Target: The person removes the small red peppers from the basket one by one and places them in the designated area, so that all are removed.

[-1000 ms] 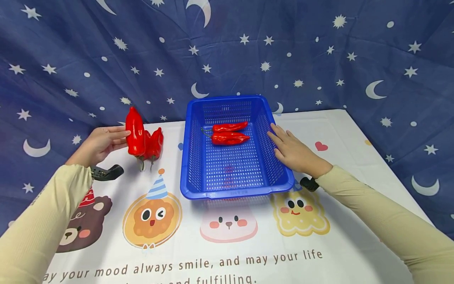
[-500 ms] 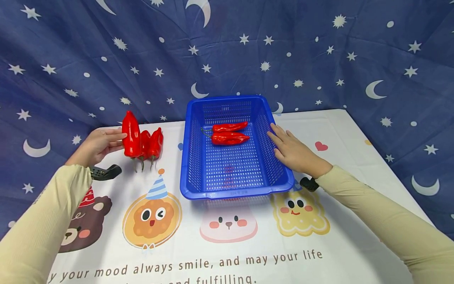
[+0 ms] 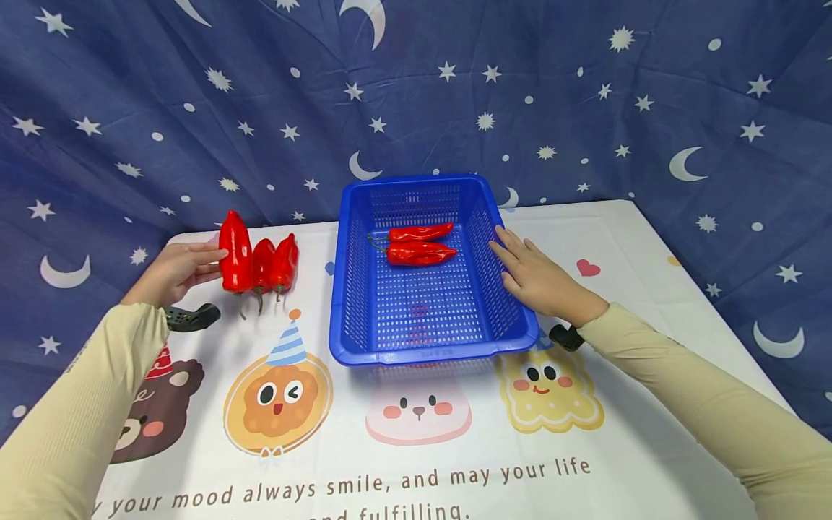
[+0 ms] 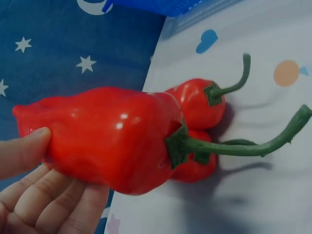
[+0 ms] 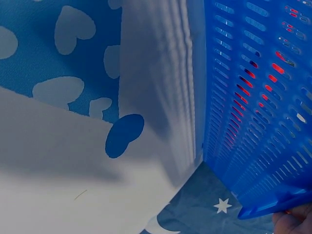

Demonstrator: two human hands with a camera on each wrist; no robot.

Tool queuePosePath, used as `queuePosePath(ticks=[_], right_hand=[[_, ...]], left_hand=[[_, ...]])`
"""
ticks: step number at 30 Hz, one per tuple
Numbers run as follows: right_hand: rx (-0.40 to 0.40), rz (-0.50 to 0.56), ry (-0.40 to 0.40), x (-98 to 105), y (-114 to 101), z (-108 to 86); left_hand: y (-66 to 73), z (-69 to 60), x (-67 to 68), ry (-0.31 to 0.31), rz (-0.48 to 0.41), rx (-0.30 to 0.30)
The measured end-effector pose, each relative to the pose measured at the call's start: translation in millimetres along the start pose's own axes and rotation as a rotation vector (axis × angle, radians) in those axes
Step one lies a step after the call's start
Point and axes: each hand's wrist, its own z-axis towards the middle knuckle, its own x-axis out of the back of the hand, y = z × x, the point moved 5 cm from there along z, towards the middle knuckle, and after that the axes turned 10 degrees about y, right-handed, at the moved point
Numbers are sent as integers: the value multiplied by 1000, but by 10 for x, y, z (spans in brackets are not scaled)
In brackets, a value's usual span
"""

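Note:
My left hand (image 3: 178,271) pinches a glossy red pepper (image 3: 235,253) between thumb and fingers. Its tip points away and its green stem towards me; whether it touches the table is unclear. Just right of it in the head view are two more red peppers, a nearer one (image 3: 263,266) and a farther one (image 3: 284,261). In the left wrist view the held pepper (image 4: 107,139) partly hides them. My right hand (image 3: 542,278) rests with fairly straight fingers on the right rim of the blue plastic basket (image 3: 422,355). Two red peppers lie inside, one (image 3: 421,232) behind the other (image 3: 421,253).
A white tablecloth (image 3: 416,462) with cartoon prints and lettering covers the table. Behind it hangs a dark blue curtain (image 3: 429,108) with stars and moons, close to the table's back edge. The basket stands mid-table, right of the loose peppers.
My left hand has shifted the pinched pepper left and slightly down, widening its offset from the two beside it. The right hand and basket have stayed in place.

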Motion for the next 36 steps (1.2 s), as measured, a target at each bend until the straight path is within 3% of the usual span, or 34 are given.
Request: queuePosePath(ticks=[15, 36], right_hand=[[4, 5, 1, 9, -15, -10], [11, 12, 7, -1, -5, -6]], left_hand=[[-146, 93, 68, 51, 59, 26], [-313, 194, 34, 56, 126, 51]])
